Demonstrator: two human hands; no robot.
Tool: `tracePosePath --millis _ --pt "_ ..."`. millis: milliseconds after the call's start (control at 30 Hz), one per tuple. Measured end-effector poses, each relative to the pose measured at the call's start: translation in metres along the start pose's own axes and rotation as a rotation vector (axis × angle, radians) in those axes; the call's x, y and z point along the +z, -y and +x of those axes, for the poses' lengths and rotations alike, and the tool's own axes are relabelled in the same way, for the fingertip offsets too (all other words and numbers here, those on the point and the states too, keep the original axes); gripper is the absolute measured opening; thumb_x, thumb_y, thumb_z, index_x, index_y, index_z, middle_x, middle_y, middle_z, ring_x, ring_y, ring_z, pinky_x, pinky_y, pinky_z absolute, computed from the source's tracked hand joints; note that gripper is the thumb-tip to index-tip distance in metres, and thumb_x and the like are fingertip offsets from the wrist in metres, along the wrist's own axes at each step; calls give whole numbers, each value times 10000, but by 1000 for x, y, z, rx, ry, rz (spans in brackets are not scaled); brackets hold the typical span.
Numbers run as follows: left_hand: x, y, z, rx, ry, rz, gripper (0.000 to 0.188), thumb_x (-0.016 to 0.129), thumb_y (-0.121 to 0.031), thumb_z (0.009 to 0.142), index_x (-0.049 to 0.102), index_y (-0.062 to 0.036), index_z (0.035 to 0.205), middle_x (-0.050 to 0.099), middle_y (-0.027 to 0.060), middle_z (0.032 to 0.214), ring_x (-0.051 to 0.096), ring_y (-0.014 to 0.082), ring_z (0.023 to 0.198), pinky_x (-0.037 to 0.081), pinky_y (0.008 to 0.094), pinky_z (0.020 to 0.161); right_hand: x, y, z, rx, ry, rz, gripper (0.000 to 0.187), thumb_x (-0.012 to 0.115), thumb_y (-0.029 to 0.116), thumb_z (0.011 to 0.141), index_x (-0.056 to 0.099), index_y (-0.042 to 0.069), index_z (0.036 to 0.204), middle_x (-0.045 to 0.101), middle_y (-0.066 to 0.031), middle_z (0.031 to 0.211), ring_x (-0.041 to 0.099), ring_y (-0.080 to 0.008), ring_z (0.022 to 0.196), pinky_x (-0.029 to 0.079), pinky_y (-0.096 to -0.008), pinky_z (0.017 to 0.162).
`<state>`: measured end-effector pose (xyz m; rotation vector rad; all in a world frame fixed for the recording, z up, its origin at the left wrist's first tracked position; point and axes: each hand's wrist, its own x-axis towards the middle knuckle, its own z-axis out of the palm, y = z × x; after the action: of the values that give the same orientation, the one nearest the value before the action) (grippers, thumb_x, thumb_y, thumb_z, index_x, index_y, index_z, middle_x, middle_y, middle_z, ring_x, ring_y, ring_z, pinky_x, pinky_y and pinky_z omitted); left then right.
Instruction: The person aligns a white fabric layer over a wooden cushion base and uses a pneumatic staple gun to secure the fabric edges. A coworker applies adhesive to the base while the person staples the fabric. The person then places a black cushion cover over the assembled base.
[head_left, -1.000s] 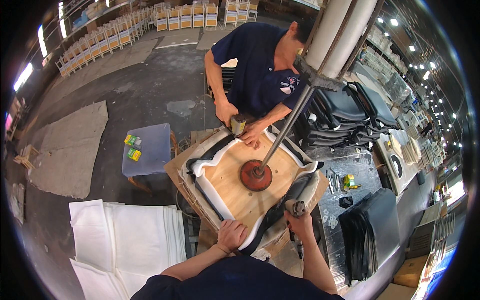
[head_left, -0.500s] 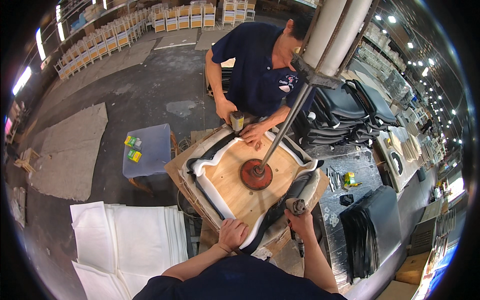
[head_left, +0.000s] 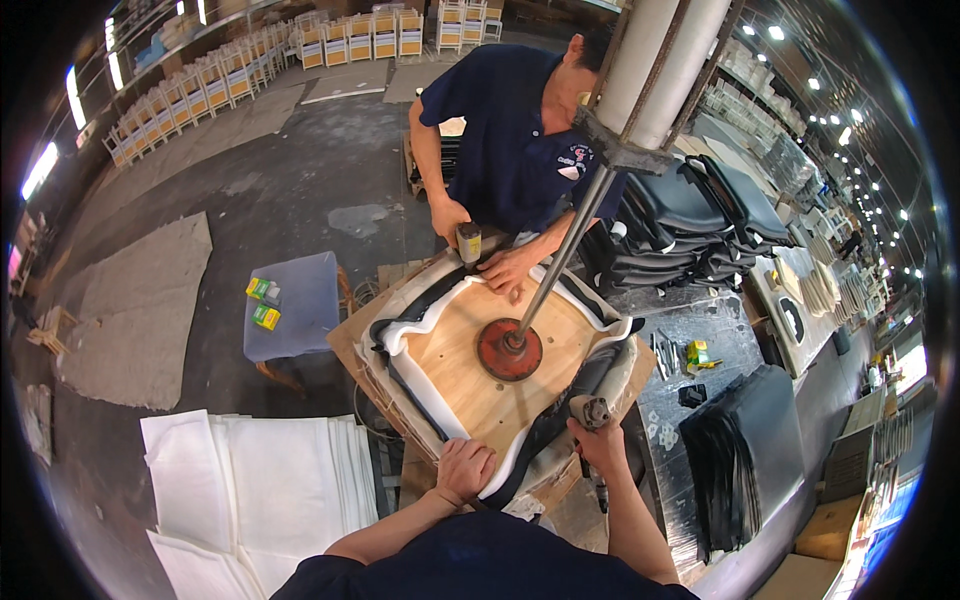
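Observation:
A seat panel of bare plywood (head_left: 450,350), edged with white padding (head_left: 420,375) and black cover material (head_left: 565,412), lies face down before me. A red round press foot (head_left: 510,350) on a steel rod bears on its middle. My left hand (head_left: 466,470) is curled over the near left edge, fingers bent onto the wood and padding. My right hand (head_left: 600,446) grips a pneumatic staple gun (head_left: 590,412), its head beside the black cover on the right edge. Across from me, a co-worker's hand (head_left: 508,270) presses the far edge while the other holds another staple gun (head_left: 468,243).
White padding sheets (head_left: 275,470) are stacked at the left, near a grey-topped stool (head_left: 292,325) with small boxes. On the right, a metal table (head_left: 665,410) carries black cover pieces (head_left: 745,440). Black padded seats (head_left: 660,225) pile up behind. The press cylinder (head_left: 660,70) stands above.
The whole view has shifted slightly. Both my hands, the staple guns and the seat panel keep nearly the same places relative to each other.

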<state>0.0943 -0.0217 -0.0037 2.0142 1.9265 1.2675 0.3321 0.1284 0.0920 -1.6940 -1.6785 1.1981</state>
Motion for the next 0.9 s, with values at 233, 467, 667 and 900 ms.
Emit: tracePosePath --millis 233,467,667,900 --pt "2 -1 -1 -13 23 0 114 756 -227 946 790 -119 964 724 35 1007 655 265 944 457 436 916 1 -1 0 -32 -32 1 272 872 215 940 754 -29 966 730 -52 740 694 -131 576 532 -333 524" --pt "1 -2 0 -9 -11 2 110 757 -224 946 780 -118 922 713 38 975 656 271 925 473 432 917 2 -7 3 -89 -36 -11 304 884 224 933 758 -47 989 732 -66 743 693 -138 572 537 -342 522" --pt "3 -5 1 -12 -11 7 104 757 -220 943 778 -120 922 712 39 975 657 273 925 474 433 917 1 -17 9 -124 -16 -77 404 882 256 935 752 2 1221 794 -107 878 737 -174 645 583 -364 598" --pt "4 -8 -2 -14 -8 15 96 760 -214 947 777 -120 954 703 41 980 652 273 934 472 433 910 -3 -10 8 -22 -12 -28 342 882 260 939 764 -40 1051 747 -63 774 710 -141 588 539 -340 516"
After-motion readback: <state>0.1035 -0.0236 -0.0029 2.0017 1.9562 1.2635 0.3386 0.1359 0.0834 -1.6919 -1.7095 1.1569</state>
